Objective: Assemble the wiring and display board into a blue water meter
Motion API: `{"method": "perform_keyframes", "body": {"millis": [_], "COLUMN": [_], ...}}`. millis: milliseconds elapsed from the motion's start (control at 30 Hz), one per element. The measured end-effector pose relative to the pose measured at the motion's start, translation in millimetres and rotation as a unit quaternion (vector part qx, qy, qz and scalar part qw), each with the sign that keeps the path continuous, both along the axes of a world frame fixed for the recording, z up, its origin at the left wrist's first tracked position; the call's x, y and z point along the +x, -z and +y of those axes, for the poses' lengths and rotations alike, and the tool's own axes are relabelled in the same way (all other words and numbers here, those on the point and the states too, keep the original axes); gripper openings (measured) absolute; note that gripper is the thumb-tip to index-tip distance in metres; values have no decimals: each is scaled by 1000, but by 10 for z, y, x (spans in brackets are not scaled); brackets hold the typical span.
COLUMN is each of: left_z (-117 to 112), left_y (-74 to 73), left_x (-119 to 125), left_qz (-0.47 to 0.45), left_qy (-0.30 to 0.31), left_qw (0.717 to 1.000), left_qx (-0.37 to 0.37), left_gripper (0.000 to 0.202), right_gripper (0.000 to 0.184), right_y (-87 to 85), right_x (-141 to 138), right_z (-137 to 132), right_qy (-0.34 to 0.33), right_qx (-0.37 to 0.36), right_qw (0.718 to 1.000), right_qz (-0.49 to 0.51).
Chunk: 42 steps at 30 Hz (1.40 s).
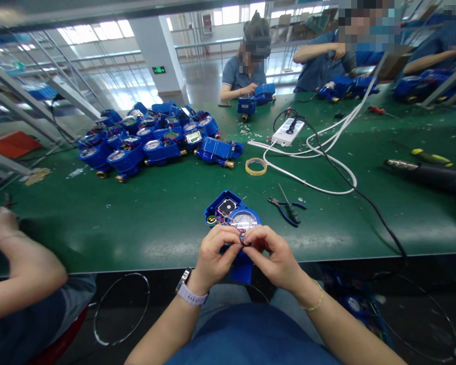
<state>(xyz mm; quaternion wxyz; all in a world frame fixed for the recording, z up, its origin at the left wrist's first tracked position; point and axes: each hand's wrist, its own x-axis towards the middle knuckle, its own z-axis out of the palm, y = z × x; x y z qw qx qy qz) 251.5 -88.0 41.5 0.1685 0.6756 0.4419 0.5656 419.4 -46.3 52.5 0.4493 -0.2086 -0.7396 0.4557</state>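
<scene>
An opened blue water meter lies at the near edge of the green table, its round glass dial facing up and thin coloured wires running out of its housing. Over its near side, my left hand pinches with thumb and forefinger at the wires. My right hand pinches close beside it, the fingertips of both hands almost meeting. Exactly which strand each one grips is too small to make out. A blue flap hangs below my hands, past the table edge.
Cutting pliers and a screwdriver lie right of the meter. Beyond are a tape roll, a power strip with looping cables, a heat gun and many piled blue meters. A co-worker's arm rests at left.
</scene>
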Motion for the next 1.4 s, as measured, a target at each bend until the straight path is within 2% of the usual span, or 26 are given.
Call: {"method": "perform_keyframes", "body": {"millis": [200,400,567,700,767,867,933,1033,1233,1400], "left_z": [-12,-36,-35,-27,-27,-30,-31,-35,-52,-47], "left_y": [-22,-12,-16,-46,-45,-27,-19,-28,-61,-52], "left_x": [90,155,101,67,76,91,93,91,99,104], "left_qz": [4,19,-50,-47,-50,-63,-67,-71,-69,-92], "left_qy": [-52,-106,-138,-98,-81,-78,-75,-70,-70,-64], "left_qw": [999,994,989,994,995,994,994,994,994,992], "left_qx": [14,-3,-31,-27,-35,-45,-45,-46,-50,-60], "left_gripper": [7,10,9,6,6,7,7,7,10,10], "right_gripper": [15,15,15,19,27,35,37,35,16,14], "right_y": [16,-18,3,23,9,-33,-57,-62,-44,-56], "right_x": [-63,-100,-96,-70,-48,-25,-32,-72,-126,-133], "right_z": [-9,-9,-57,-84,-81,-62,-47,-28,-16,-3], "right_qy": [6,9,35,94,121,92,66,76,96,78], "right_qx": [1,7,2,9,50,153,188,172,111,110], "right_qw": [1000,999,999,995,990,983,979,982,989,991], "right_qz": [30,38,34,39,53,53,32,5,-11,-11]}}
